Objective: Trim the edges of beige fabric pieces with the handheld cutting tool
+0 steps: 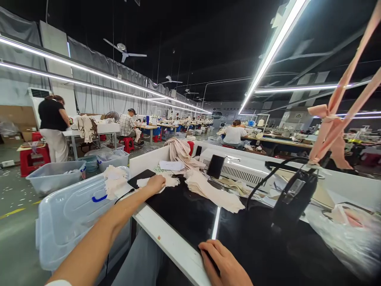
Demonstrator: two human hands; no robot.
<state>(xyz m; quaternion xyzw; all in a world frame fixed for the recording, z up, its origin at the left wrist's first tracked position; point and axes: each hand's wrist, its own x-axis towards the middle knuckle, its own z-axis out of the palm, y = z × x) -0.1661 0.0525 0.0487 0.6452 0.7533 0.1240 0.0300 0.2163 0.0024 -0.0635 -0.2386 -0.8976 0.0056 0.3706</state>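
My left hand [156,184] reaches to the far left corner of the black tabletop [190,208], its fingers closed on cream fabric pieces [171,181] lying there. A black phone-like slab [141,178] lies just left of it. To its right is a larger stack of cream cut fabric [212,190], fanned out along the surface. My right hand [225,263] rests at the near edge of the tabletop, thumb apart from the fingers; nothing held shows, and part of the hand is cut off by the frame.
A black device with a cable [294,196] stands at right below hanging pink fabric strips [330,123]. Behind are a leaning phone [216,166], a white vented unit [238,169] and draped fabric [181,153]. Clear plastic [345,234] lies right; a lidded bin [80,210] stands left. Several people work beyond.
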